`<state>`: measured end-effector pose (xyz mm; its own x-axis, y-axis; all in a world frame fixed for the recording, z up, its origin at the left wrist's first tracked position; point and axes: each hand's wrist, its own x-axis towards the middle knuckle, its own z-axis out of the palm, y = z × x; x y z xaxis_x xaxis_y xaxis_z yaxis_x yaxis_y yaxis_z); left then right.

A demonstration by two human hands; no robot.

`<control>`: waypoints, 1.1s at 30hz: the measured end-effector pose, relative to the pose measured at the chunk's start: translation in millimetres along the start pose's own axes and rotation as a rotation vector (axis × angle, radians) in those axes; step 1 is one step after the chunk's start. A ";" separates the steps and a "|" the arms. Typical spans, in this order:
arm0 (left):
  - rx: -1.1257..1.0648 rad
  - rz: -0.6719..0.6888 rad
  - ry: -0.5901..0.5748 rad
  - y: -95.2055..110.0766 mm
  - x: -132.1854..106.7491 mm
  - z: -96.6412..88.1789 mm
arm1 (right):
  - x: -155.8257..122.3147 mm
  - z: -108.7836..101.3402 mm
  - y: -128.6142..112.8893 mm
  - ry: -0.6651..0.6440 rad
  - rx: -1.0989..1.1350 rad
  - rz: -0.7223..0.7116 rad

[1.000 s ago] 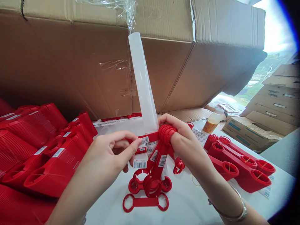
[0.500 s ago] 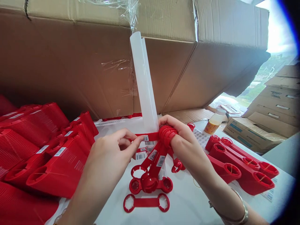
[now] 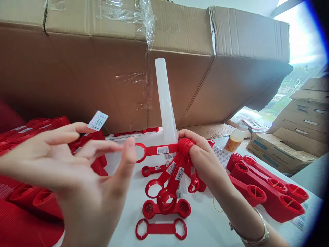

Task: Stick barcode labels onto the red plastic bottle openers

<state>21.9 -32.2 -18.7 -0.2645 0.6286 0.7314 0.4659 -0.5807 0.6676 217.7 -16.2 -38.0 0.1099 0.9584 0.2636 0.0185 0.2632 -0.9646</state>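
Cardboard box (image 3: 97, 89) fills the bkgd, patched w/ clear tape (image 3: 149, 24), behind a white worktop (image 3: 205, 221). Change vs. half a sec ago: L hand (image 3: 86, 181) has left the top strip (image 3: 151, 150) and come up & left, thumb & fingers spread wide, gripping nothing, tho' a spare label (image 3: 98, 120) sticks to one fingertip. Strip's barcode (image 3: 162, 150) is now uncovered and looks flat on the red, so that piece is prob. labelled. R hand (image 3: 203, 154) has barely shifted: closed round the gathered ring ends of a bundle (image 3: 186, 146), other strips fanned below, several w/ barcodes. Top strip sticks out leftwards from that bundle; can't tell how far it clears the worktop.

Nearest the camera, a lone strip (image 3: 161, 228) lies flat, no label visible. White roll (image 3: 166, 99) rises at a tilt just behind the top strip. Red stacks (image 3: 25, 219) crowd the L side; banded stacks (image 3: 269, 187) sit R, near a label sheet (image 3: 222, 156). Further R: bottle w/ yellow contents (image 3: 235, 138), sm. carton (image 3: 279, 147) w/ flaps up, bright window (image 3: 277, 82) beyond.
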 end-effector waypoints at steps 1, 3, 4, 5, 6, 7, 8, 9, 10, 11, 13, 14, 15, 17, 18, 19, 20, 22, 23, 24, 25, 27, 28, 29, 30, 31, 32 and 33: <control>0.060 0.100 -0.024 -5.4 -2.2 2.8 | -0.6 0.4 0.0 -0.001 0.014 0.011; 0.179 0.266 -0.095 -18.2 -6.0 11.1 | -2.3 1.3 0.1 -0.011 0.051 0.026; 0.200 0.316 -0.132 -24.2 -7.7 16.1 | -3.3 1.8 0.2 -0.017 0.071 0.030; 0.197 0.349 -0.158 -29.2 -9.1 21.2 | -4.4 2.1 0.3 -0.020 0.088 0.031; 0.173 0.364 -0.186 -32.9 -10.2 25.9 | -5.5 2.4 0.3 -0.020 0.099 0.027; 0.142 0.371 -0.205 -35.3 -11.1 29.8 | -6.5 2.6 0.4 -0.017 0.104 0.020; 0.117 0.363 -0.219 -36.3 -11.6 32.7 | -7.3 2.8 0.5 -0.013 0.104 0.012; 0.106 0.350 -0.223 -36.4 -11.9 34.5 | -7.7 3.0 0.7 -0.009 0.104 0.007; 0.105 0.337 -0.220 -35.6 -12.1 35.3 | -7.9 3.3 0.8 -0.007 0.108 0.006; 0.109 0.329 -0.208 -34.3 -12.2 35.3 | -7.9 3.7 1.0 -0.007 0.115 0.008; 0.114 0.330 -0.172 -31.2 -12.7 34.2 | -7.8 5.0 1.3 -0.009 0.125 0.012; 0.113 0.332 -0.157 -30.0 -13.1 33.9 | -7.9 6.1 1.4 -0.008 0.123 0.010; 0.114 0.331 -0.144 -29.3 -13.7 33.9 | -8.3 7.4 1.5 -0.008 0.116 0.005; 0.141 0.332 -0.113 -29.7 -14.8 35.6 | -10.0 10.5 1.9 -0.001 0.087 -0.026; 0.162 0.339 -0.101 -30.7 -15.2 37.1 | -11.1 12.1 2.1 0.000 0.071 -0.044; 0.182 0.355 -0.086 -32.1 -15.4 38.8 | -12.3 13.6 2.5 -0.001 0.060 -0.062; 0.197 0.370 -0.076 -33.4 -15.3 40.2 | -13.2 14.8 2.8 -0.004 0.053 -0.078; 0.182 0.363 -0.078 -34.0 -14.2 41.2 | -14.2 15.9 3.1 -0.013 0.042 -0.101; 0.144 0.322 -0.094 -32.5 -13.2 40.2 | -14.1 15.8 3.0 -0.014 0.035 -0.106; 0.090 0.244 -0.116 -29.5 -12.0 37.9 | -13.7 15.3 2.6 -0.010 0.028 -0.112; 0.024 0.129 -0.138 -25.0 -10.6 34.5 | -13.1 14.5 2.0 -0.005 0.023 -0.116; -0.110 -0.129 -0.151 -13.5 -7.2 25.5 | -11.7 13.0 0.4 0.008 0.035 -0.103; -0.160 -0.235 -0.144 -7.7 -5.3 20.9 | -11.1 12.5 -0.6 0.006 0.051 -0.087; -0.198 -0.299 -0.132 -2.7 -3.3 16.8 | -10.7 12.2 -1.5 0.000 0.068 -0.069; -0.218 -0.342 -0.126 1.1 -1.3 13.5 | -10.5 12.2 -2.4 -0.007 0.080 -0.051; -0.229 -0.363 -0.130 3.3 0.6 11.3 | -10.5 12.3 -3.1 -0.011 0.084 -0.034; -0.235 -0.370 -0.132 4.1 2.3 10.2 | -10.6 12.5 -3.8 -0.018 0.083 -0.022; -0.240 -0.376 -0.135 3.4 3.7 9.9 | -10.8 12.6 -4.4 -0.020 0.079 -0.017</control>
<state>30.9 -26.7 -15.1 -0.2581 0.8710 0.4181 0.1462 -0.3925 0.9080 203.9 -26.3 -36.4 0.0899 0.9556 0.2807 -0.0580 0.2864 -0.9563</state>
